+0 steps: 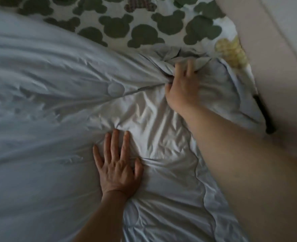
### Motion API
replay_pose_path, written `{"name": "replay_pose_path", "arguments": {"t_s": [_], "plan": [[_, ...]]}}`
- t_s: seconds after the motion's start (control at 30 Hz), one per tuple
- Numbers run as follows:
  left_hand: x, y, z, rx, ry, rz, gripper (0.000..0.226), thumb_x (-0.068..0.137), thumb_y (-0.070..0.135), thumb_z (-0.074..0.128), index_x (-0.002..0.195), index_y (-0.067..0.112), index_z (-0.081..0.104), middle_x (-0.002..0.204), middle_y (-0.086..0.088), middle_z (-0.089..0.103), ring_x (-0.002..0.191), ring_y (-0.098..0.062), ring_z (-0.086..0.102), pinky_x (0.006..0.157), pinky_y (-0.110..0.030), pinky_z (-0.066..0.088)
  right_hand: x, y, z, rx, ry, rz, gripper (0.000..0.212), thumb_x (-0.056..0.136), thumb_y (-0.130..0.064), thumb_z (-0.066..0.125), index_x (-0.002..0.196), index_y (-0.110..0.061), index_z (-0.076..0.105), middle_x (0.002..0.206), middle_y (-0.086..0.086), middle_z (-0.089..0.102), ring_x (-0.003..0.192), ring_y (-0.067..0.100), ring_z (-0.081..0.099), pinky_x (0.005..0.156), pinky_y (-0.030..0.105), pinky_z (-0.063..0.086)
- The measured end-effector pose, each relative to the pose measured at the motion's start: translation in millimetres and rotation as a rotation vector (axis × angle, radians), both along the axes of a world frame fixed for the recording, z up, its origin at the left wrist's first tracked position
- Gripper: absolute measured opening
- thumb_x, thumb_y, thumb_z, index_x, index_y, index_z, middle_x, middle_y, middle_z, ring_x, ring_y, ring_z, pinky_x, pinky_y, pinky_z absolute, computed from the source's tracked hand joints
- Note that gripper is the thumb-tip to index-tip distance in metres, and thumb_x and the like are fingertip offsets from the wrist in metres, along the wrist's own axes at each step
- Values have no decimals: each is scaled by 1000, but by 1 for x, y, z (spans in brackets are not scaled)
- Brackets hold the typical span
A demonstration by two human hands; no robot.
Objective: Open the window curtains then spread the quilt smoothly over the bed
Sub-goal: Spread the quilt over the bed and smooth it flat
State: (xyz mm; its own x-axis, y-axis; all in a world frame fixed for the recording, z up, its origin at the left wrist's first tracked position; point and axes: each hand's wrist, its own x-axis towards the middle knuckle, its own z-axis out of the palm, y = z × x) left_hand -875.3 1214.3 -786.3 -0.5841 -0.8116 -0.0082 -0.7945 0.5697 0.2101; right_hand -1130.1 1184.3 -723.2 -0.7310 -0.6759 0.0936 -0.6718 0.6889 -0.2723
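Observation:
A pale blue-grey quilt [57, 102] covers most of the bed, wrinkled and bunched near its upper right corner. My right hand [182, 88] grips a bunched fold of the quilt close to that corner, fingers curled into the fabric. My left hand [118, 165] lies flat on the quilt lower down, fingers straight and spread, pressing the fabric. Creases run out from both hands. No curtains or window are in view.
A white sheet printed with dark green bear-head shapes [135, 23] shows beyond the quilt's top edge. A pale padded wall or headboard [275, 58] runs along the right side, with a dark gap [266, 116] between it and the bed.

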Motion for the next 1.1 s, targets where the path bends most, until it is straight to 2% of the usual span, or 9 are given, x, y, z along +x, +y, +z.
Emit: {"name": "replay_pose_path", "arguments": {"t_s": [0.07, 0.1, 0.2, 0.3, 0.47, 0.63, 0.93, 1.0, 1.1], "plan": [[0, -1, 0, 6, -15, -1, 83, 73, 52, 41, 150, 27, 22, 157, -5, 22, 145, -25, 14, 114, -58, 8, 24, 22, -20, 5, 20, 39, 78, 87, -49, 48, 151, -18, 15, 158, 20, 2, 141, 40, 21, 113, 49, 21], [1, -1, 0, 10, -25, -2, 83, 73, 52, 41, 150, 28, 23, 157, -5, 22, 145, -24, 14, 114, -58, 8, 34, 33, -27, 11, 52, 73, 82, 86, -56, 45, 152, -20, 12, 159, 18, 0, 142, 39, 17, 113, 53, 18], [1, -1, 0, 17, -47, -9, 83, 72, 53, 41, 150, 30, 23, 158, -4, 20, 145, -24, 14, 114, -57, 7, 43, 56, -44, 153, 128, 187, 77, 84, -65, 35, 150, -28, 20, 159, 12, 13, 144, 38, 14, 112, 63, 12], [0, -3, 0, 9, -70, -21, 82, 72, 53, 41, 150, 30, 24, 158, -4, 21, 145, -26, 18, 115, -56, 6, 36, 60, -53, 228, 127, 158, 73, 83, -68, 33, 148, -33, 26, 157, 8, 21, 145, 36, 13, 111, 65, 7], [-6, -12, 1, -10, -76, -69, 79, 76, 55, 37, 150, 28, 26, 157, -8, 23, 144, -27, 17, 115, -55, 6, 35, 56, -61, 182, 140, 141, 71, 84, -66, 33, 147, -35, 29, 158, 7, 20, 146, 35, 13, 111, 66, 7], [-40, -58, 6, -80, -34, -89, 74, 84, 59, 29, 151, 29, 16, 158, -13, 15, 146, -29, 11, 116, -55, 2, 32, 53, -65, 85, 159, 131, 69, 81, -64, 40, 143, -34, 38, 156, 7, 27, 144, 34, 19, 112, 63, 8], [-71, -92, -1, -72, -41, -57, 73, 82, 61, 29, 150, 39, 14, 160, -7, 9, 147, -28, 7, 115, -58, 0, 25, 45, -64, 97, 114, 152, 70, 80, -65, 40, 144, -37, 35, 156, 6, 23, 145, 32, 16, 114, 60, 5], [-71, -93, -2, -66, -39, -55, 72, 81, 60, 29, 149, 40, 15, 160, -7, 11, 147, -28, 8, 115, -58, 1, 19, 39, -61, 23, 92, 163, 69, 80, -62, 44, 143, -34, 38, 154, 9, 26, 143, 32, 20, 114, 59, 10], [-72, -94, -2, -65, -27, -62, 72, 81, 60, 31, 149, 39, 19, 159, -7, 13, 147, -27, 10, 115, -58, 3, 4, 10, -45, -292, 130, 184, 61, 86, -48, 48, 139, -18, 46, 147, 22, 34, 138, 36, 30, 111, 55, 24]]}}
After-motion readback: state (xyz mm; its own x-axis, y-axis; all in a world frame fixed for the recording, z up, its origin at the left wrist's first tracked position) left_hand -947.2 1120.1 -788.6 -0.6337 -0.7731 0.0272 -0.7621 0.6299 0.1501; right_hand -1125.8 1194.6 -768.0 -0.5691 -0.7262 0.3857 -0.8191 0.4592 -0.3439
